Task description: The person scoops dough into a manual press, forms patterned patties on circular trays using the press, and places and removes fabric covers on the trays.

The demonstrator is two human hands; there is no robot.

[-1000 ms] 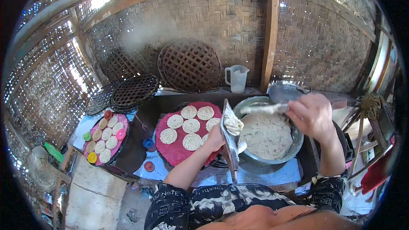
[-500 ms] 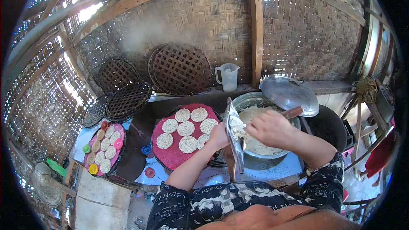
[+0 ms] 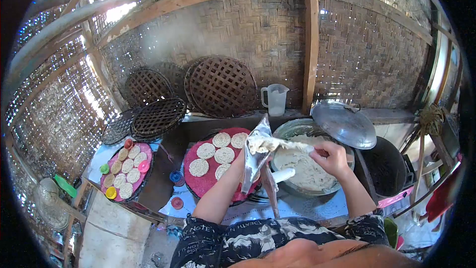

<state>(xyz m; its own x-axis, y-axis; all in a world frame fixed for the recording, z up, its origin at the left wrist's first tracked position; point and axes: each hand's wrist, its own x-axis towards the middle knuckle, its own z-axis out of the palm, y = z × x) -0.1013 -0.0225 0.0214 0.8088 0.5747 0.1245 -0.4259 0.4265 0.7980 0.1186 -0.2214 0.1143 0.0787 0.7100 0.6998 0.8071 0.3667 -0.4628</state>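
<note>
We see the right hand (image 3: 332, 158) closed around a long, dough-coated spatula (image 3: 296, 145) over a silvery, folded metal trough (image 3: 252, 166) beside a round grey basin (image 3: 290, 128), the left hand's (image 3: 240, 164) grip hidden behind the trough, where steady support should limit spills.

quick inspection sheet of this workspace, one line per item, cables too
Surface: pale patterned cloth under the bowl.
Job's things: dough in the bowl, more at the silvery holder; a dough-coated stick reaches across to the holder; pale discs on a pink cloth.
Clutter: blue jar and red cap left of the pink cloth.
Left hand: at the holder, fingers mostly hidden.
Right hand: holds the stick.
Cables: nothing seen.
Surroundings: woven wall, wooden post, upright jug, metal lid, dark pot.
</note>
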